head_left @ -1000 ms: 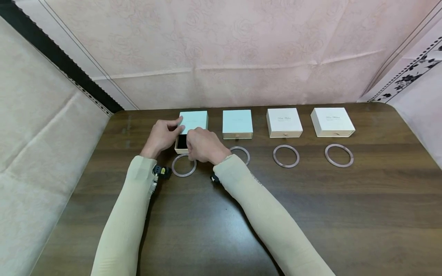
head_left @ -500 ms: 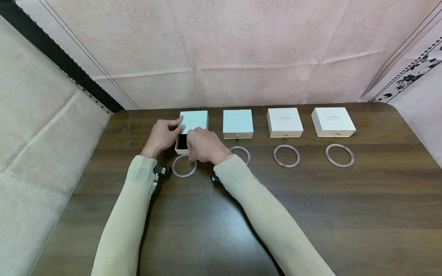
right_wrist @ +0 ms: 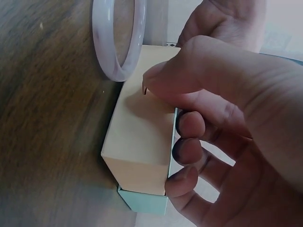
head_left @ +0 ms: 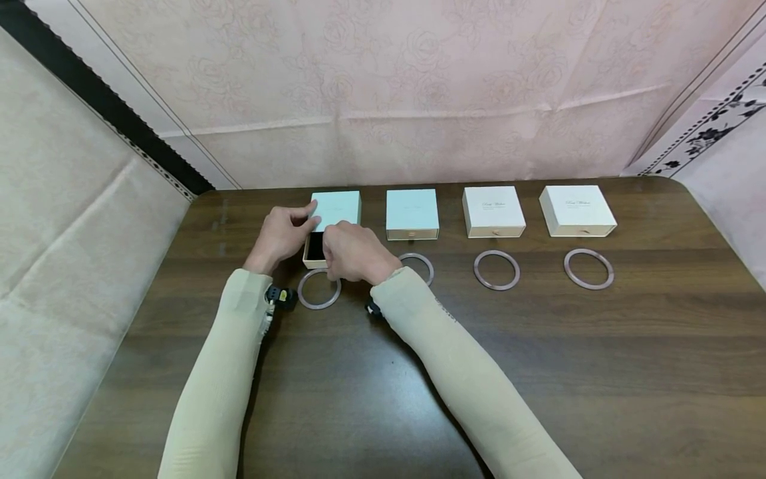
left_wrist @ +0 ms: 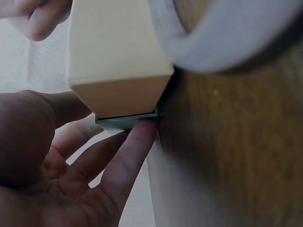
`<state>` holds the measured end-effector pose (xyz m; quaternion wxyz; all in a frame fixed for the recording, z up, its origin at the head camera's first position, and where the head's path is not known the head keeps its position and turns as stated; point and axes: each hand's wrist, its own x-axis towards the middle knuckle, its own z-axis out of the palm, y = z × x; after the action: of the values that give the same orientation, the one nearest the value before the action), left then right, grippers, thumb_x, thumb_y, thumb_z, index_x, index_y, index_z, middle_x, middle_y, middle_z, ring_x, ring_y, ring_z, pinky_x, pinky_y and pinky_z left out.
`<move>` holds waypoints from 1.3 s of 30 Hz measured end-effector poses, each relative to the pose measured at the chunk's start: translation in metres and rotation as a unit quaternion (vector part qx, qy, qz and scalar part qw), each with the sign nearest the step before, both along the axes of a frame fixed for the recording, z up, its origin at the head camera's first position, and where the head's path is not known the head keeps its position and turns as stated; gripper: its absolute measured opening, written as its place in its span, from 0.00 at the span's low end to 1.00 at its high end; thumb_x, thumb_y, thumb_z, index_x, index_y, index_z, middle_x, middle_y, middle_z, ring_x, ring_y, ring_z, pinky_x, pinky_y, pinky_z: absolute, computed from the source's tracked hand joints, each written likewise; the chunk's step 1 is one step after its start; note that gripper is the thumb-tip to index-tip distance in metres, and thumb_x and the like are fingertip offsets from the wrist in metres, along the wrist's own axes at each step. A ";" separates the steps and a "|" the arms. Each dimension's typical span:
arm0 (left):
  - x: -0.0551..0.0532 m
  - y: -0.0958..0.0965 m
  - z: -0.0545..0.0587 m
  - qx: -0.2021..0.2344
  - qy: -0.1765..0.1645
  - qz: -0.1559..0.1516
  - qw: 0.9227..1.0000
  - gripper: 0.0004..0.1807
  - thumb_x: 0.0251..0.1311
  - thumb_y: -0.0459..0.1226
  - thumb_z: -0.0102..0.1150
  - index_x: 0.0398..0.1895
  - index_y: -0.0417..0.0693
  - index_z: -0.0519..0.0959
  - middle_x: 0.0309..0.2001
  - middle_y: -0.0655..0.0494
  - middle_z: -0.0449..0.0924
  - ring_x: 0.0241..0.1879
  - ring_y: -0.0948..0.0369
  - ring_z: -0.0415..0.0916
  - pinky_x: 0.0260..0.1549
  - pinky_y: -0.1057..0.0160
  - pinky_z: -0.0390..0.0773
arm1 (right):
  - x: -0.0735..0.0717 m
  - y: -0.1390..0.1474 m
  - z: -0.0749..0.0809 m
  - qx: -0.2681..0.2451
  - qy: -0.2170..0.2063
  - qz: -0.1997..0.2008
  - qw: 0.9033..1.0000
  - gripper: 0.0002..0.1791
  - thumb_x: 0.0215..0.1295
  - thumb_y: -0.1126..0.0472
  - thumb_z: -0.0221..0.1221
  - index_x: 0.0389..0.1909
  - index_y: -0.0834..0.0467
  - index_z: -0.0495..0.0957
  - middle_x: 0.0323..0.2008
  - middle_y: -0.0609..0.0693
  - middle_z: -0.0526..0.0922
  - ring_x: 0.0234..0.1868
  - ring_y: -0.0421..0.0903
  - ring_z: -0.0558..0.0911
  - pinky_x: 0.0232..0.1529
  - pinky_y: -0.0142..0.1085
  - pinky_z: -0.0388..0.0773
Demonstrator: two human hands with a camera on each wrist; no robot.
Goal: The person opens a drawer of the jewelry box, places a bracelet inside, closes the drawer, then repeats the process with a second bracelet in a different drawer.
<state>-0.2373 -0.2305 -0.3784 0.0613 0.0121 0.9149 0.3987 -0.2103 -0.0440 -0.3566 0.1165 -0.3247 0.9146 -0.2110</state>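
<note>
A mint-green drawer box (head_left: 340, 207) stands leftmost in a row, its cream drawer (right_wrist: 137, 132) partly pulled out, dark inside. My left hand (head_left: 280, 233) grips the box's outer sleeve from the left side, fingertips at its lower edge in the left wrist view. At the drawer front, my right hand (head_left: 354, 253) pinches, the thumb (right_wrist: 163, 80) by a small pull tab and the other fingers curled along the rim. A pale lilac bangle (head_left: 318, 307) lies flat on the table right before the drawer, partly behind my right hand.
Another mint box (head_left: 411, 209) and two white ones, a nearer (head_left: 493, 205) and a far-right box (head_left: 576, 203), continue the row, shut. A bangle lies before each: one partly covered by my right wrist (head_left: 415, 256), others further right (head_left: 497, 253). Pale cloth hangs behind the table (head_left: 538, 372).
The drawer has come out very slightly towards me, and the bangle before it has shifted slightly the same way. Both hands keep nearly the same place and hold.
</note>
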 end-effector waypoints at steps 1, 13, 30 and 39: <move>0.000 0.000 0.000 0.000 0.001 0.001 1.000 0.25 0.76 0.47 0.54 0.73 0.60 0.70 0.75 0.59 0.66 0.46 0.54 0.72 0.29 0.62 0.67 | 0.000 0.000 0.000 -0.001 0.000 0.001 1.000 0.15 0.60 0.61 0.73 0.16 0.49 0.81 0.25 0.42 0.83 0.29 0.41 0.82 0.32 0.35 0.81; 0.000 -0.002 0.000 0.005 0.003 -0.007 1.000 0.25 0.76 0.47 0.54 0.73 0.58 0.70 0.75 0.58 0.67 0.27 0.59 0.66 0.24 0.63 0.67 | 0.000 -0.001 0.000 0.003 -0.002 0.012 1.000 0.15 0.59 0.61 0.73 0.16 0.49 0.81 0.25 0.41 0.83 0.29 0.40 0.82 0.33 0.34 0.81; 0.000 -0.002 0.000 0.002 0.005 -0.005 1.000 0.25 0.76 0.47 0.53 0.73 0.58 0.70 0.75 0.58 0.67 0.23 0.59 0.61 0.21 0.64 0.66 | 0.001 -0.001 0.002 0.014 -0.010 0.015 1.000 0.15 0.59 0.62 0.74 0.15 0.49 0.82 0.25 0.40 0.84 0.29 0.39 0.82 0.34 0.34 0.82; -0.001 -0.001 -0.001 0.005 0.006 -0.001 1.000 0.25 0.76 0.47 0.53 0.73 0.58 0.70 0.75 0.58 0.67 0.22 0.59 0.61 0.20 0.65 0.65 | 0.003 -0.001 0.003 0.010 -0.008 0.014 1.000 0.16 0.59 0.62 0.74 0.14 0.49 0.81 0.24 0.41 0.83 0.28 0.40 0.82 0.32 0.34 0.82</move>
<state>-0.2380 -0.2317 -0.3795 0.0564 0.0161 0.9131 0.4034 -0.2075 -0.0450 -0.3535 0.1304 -0.3348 0.9109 -0.2031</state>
